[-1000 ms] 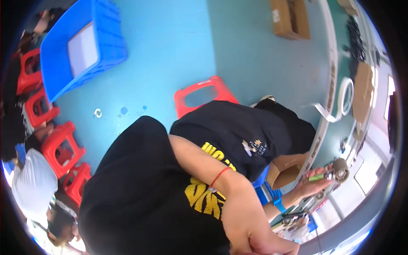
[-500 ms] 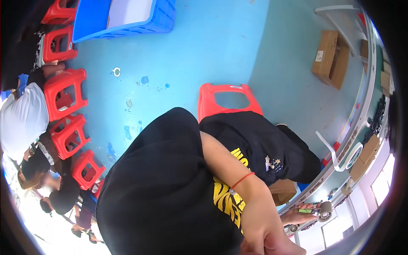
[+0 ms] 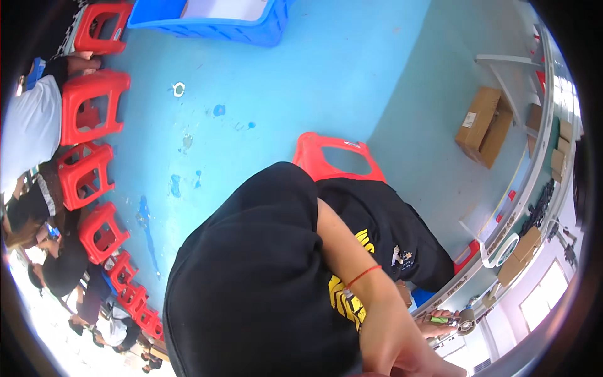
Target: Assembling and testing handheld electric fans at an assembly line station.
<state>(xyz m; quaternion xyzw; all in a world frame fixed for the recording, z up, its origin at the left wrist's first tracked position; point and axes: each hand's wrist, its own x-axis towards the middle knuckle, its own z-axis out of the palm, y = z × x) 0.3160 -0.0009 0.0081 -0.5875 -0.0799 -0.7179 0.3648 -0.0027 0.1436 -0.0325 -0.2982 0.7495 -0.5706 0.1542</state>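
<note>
My left hand (image 3: 405,352) is close to the view at the lower rim, with a red cord bracelet (image 3: 365,274) on its wrist and a loose black sleeve (image 3: 251,283) above the bare forearm. Its fingers are curled; their tips are cut off, hiding whatever they may hold. Beyond it, over the workbench edge, my right hand (image 3: 432,329) grips a small device (image 3: 445,320) with a green strip. A round grey part (image 3: 466,322) forms its end. I cannot make out its exact kind. The right forearm is hidden behind the left one.
My black shirt with yellow print is beside a red stool (image 3: 308,157). The bench (image 3: 461,286) runs along the right, bearing a white ring (image 3: 498,257) and cartons. An open carton (image 3: 470,135) is on the floor. A blue bin (image 3: 270,25), stools and seated people are further off.
The whole view has shifted and tilted, so the bin, stools and bench sit differently. My right hand still grips the device; my left fingers stay curled.
</note>
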